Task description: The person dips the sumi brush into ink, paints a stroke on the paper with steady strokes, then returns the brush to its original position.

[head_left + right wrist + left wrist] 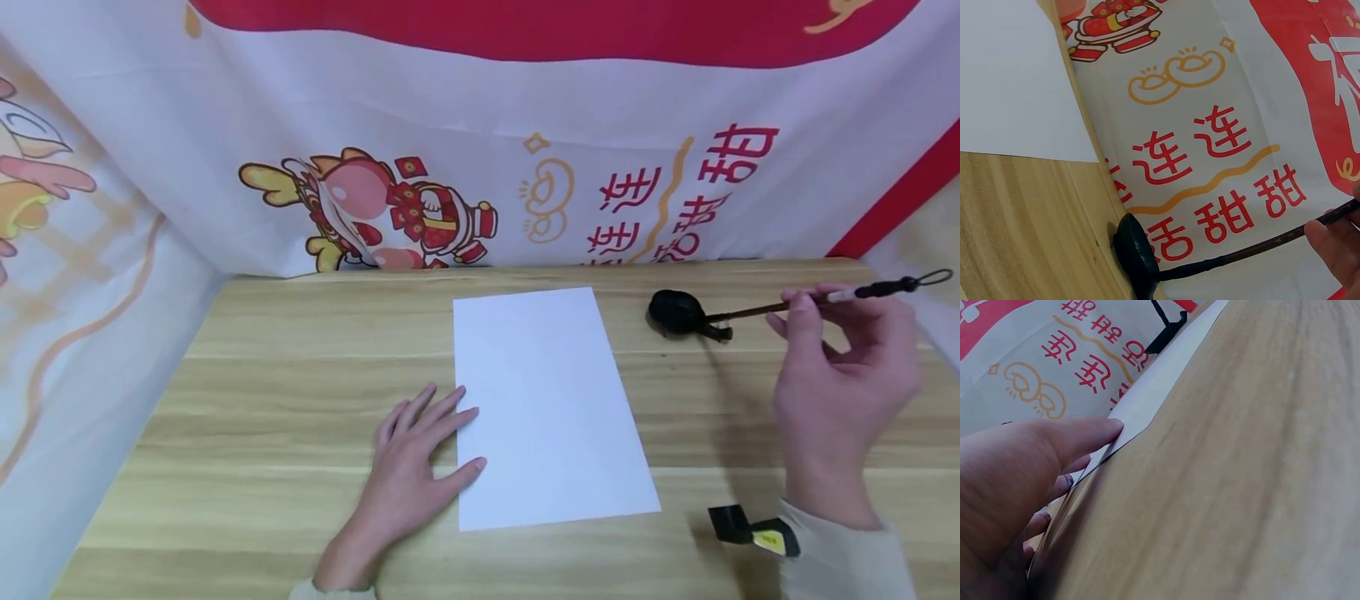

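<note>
A blank white sheet of paper (551, 408) lies on the wooden table. My left hand (412, 462) rests at its left edge, fingers spread and fingertips on the paper; the left wrist view shows the thumb (1094, 434) touching it. Over the table's right side, my right hand (847, 367) pinches the dark shaft of a writing brush (757, 311), whose cord loop points right. The brush tip meets a small black ink dish (675, 312) with a short handle-like spout. In the right wrist view the brush (1254, 248) reaches down to the dish (1135, 250); its bristles are partly hidden there.
Behind the table (285, 417) hangs a white and red cloth (450, 100) with cartoon figures and red characters. Another printed cloth (75, 250) covers the left side. A black strap with a yellow label (772, 540) sticks out from my right sleeve.
</note>
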A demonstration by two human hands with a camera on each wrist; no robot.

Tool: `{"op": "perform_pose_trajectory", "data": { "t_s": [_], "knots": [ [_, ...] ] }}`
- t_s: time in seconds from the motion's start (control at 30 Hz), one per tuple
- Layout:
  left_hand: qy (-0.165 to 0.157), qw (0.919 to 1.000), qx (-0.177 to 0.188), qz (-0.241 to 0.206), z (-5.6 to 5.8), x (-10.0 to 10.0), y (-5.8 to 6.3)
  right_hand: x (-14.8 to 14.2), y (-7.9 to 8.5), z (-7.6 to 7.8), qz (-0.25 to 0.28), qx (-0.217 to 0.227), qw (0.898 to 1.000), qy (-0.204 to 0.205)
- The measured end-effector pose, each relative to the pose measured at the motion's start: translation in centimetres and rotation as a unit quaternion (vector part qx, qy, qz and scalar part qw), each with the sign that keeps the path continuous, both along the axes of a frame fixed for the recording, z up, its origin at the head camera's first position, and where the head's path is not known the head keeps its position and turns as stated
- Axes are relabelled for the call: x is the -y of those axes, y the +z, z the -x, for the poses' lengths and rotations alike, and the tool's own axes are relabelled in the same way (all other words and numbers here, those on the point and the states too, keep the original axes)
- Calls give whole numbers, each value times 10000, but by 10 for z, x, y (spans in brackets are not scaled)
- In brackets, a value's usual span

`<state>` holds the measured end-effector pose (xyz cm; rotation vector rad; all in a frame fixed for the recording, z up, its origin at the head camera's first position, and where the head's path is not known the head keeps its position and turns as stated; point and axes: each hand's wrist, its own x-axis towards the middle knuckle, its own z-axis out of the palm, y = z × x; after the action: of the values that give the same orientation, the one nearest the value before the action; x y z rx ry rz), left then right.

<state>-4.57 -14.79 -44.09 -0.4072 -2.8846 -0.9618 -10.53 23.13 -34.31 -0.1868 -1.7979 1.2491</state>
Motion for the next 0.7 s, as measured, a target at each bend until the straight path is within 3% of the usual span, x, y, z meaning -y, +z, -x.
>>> {"op": "perform_pose_trajectory", "data": {
  "t_s": [0.27,0.43,0.7],
  "knots": [
    [-93,9999,49,-54,4,-1,0,-1,7,-3,381,-202,9990,-110],
    [-156,9998,87,-43,7,-2,1,3,9,-2,-24,80,9995,-315],
    [-116,9999,-8,-37,5,0,-2,11,5,1,449,-157,9989,5]
  ]
}}
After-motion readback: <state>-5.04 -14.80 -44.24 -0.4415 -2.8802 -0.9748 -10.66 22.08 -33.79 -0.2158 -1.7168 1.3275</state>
